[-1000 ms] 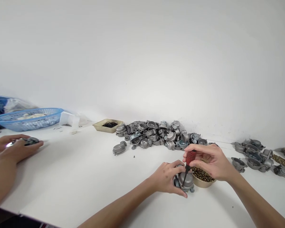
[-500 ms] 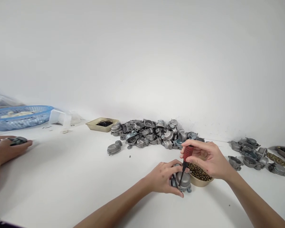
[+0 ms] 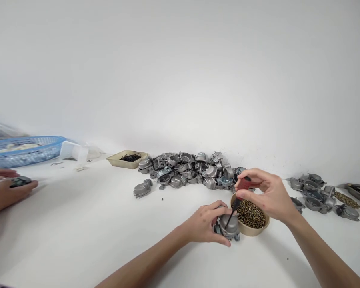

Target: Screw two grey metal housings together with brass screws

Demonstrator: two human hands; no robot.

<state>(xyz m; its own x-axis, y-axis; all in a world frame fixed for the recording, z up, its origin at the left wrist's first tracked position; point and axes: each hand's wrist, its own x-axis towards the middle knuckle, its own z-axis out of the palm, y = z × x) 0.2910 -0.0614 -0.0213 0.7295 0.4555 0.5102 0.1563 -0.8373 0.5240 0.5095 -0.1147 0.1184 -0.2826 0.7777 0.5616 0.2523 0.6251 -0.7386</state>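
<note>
My left hand [image 3: 208, 224] grips a grey cast-metal carburetor bowl assembly [image 3: 231, 226] on the white table, thumb in front and fingers behind. Between the fingers and thumb of my right hand [image 3: 267, 196] is a screwdriver with a red handle [image 3: 244, 185]. Its dark shaft slants down to the left, and the tip is at the near left side of the metal part; whether it sits in a screw is too small to tell. Just right of the part, partly behind my right hand, stands a round tan bowl [image 3: 252, 232] full of brassy screws [image 3: 250, 214].
A heap of grey metal castings [image 3: 186, 170] lies along the wall, with one casting [image 3: 142, 188] apart. More castings [image 3: 315, 196] and loose screws [image 3: 348, 199] are at right. Leftward are a tray of black rings [image 3: 117, 162], a blue basket [image 3: 27, 156] and another person's hands [image 3: 12, 194].
My right hand has tilted the screwdriver, its handle leaning further right and its tip still at the metal part. The view has shifted slightly. My left hand keeps its hold.
</note>
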